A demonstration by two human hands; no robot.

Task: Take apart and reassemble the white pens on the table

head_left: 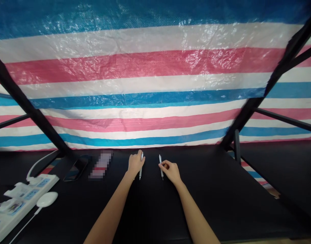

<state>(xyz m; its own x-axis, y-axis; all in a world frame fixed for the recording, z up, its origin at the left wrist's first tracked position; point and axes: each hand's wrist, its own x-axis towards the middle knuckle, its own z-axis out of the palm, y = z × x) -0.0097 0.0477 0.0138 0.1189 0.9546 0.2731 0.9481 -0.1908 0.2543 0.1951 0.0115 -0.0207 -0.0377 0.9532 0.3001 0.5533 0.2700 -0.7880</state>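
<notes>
My left hand is closed around a white pen that lies lengthwise on the black table, its tip toward me. My right hand pinches a second white pen, which also points along the table toward the striped tarp. The two pens lie roughly parallel, a short gap between them. Both forearms reach in from the bottom edge.
A red, white and blue striped tarp hangs behind the table, with black metal bars crossing it. At left sit a white power strip with plugs, a white round device, a dark phone and a blurred card.
</notes>
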